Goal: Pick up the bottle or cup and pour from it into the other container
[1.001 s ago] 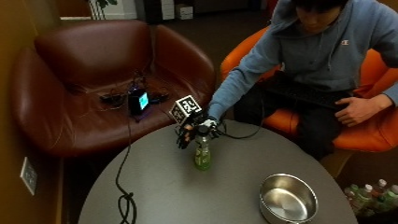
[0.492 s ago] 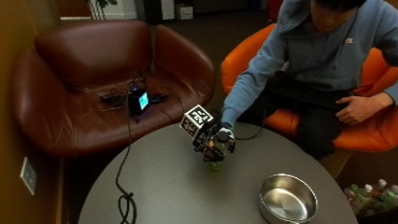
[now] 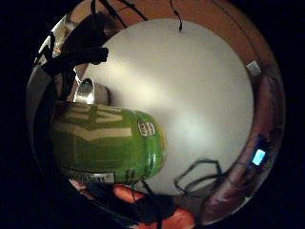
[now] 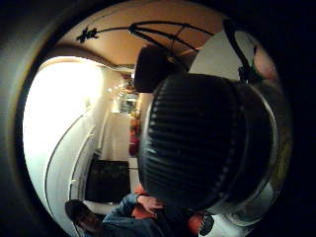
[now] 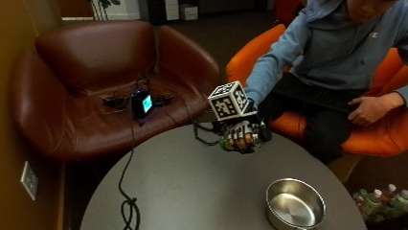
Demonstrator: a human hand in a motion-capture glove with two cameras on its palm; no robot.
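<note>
In the outside view my gloved right hand (image 5: 246,135) grips a green bottle (image 5: 225,143) and holds it above the far side of the round grey table (image 5: 191,184). The bottle lies tilted in the hand and is mostly hidden by the fingers. A steel pot (image 5: 295,207) stands open on the table near its front right edge, apart from the hand. The little finger side palm view shows the bottle's green label (image 3: 105,143) close to the palm, with the pot's rim (image 3: 86,91) beyond it. The bottle's black ribbed cap (image 4: 197,143) fills the thumb side palm view.
A black cable (image 5: 127,201) runs over the table's left edge up to a device with a lit screen (image 5: 141,103) on the brown leather armchair (image 5: 89,67). The person sits on an orange chair (image 5: 255,55). Several bottles (image 5: 381,199) stand on the floor at the right.
The hand has lifted the green bottle off the table and carried it to the right, tilting it. The pot has not moved.
</note>
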